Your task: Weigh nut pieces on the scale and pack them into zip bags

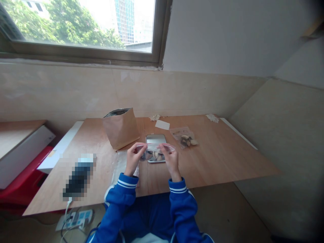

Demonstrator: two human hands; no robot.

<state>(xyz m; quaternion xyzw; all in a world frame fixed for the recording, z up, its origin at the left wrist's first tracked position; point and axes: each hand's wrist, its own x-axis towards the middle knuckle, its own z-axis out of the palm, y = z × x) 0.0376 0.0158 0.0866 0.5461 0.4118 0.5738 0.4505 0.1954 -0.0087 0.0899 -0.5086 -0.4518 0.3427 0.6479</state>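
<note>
Between my hands is a clear zip bag (153, 155) with a pink-red seal strip, holding several pale and dark pieces that look like dried mushroom. My left hand (134, 158) pinches the left end of its top edge; my right hand (170, 160) pinches the right end. Behind and partly under the bag lies a flat silver-topped device (156, 138), perhaps a small scale. A second clear zip bag (187, 140) with similar pieces rests on the table to the right. Flat clear plastic bags (120, 168) lie beside my left wrist.
An upright brown paper pouch (121, 129), its top open, stands at the back left of the wooden table (227, 158). A white card (162, 125) and crumpled white bits (155, 117) lie farther back. A blurred-out dark object (79, 177) with a cable is at left, above a power strip (78, 219).
</note>
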